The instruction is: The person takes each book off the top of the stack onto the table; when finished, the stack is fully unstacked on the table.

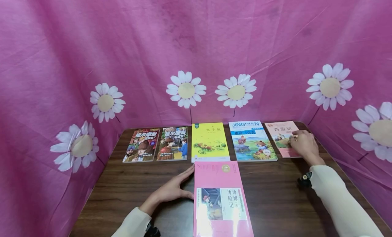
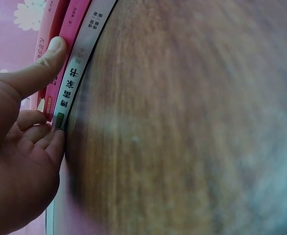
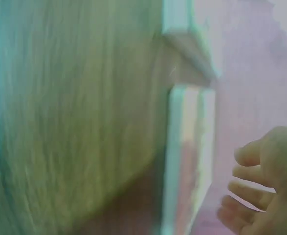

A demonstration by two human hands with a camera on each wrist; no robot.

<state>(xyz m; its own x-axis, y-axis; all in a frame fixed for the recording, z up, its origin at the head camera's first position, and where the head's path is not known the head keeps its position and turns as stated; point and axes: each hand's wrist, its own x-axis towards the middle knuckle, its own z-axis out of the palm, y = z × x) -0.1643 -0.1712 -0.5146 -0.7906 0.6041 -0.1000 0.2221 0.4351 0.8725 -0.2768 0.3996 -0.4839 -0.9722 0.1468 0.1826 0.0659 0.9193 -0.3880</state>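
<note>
Pink curtain (image 1: pixel 196 43) with flowers (image 1: pixel 185 90) is hanging around a wood table (image 1: pixel 275 196), and a pile (image 1: pixel 218 179) of books is sitting up front on it, right below the yellow book (image 1: pixel 211 140). Left hand (image 1: pixel 169 190) is touching the pile's spine side, thumb and fingers spread apart, not clamping. Right hand (image 1: pixel 304 147) is reaching over the pale pink book (image 1: pixel 280 140), fingers loosely bent; the wrist cam is blurring, so can't tell if they're touching it.

What's worrying me: that glossy cover is probably slippery, so uneven pushing on the spines could be skewing the pile and knocking the yellow book crooked. A fingertip catching the pale pink book's edge could be twisting it out of line.

Counting up: five books are lying in back (two dark books (image 1: pixel 141 145), yellow, blue book (image 1: pixel 252 143), pale pink), at least three spines are showing in the pile, plus six flowers, two hands.
</note>
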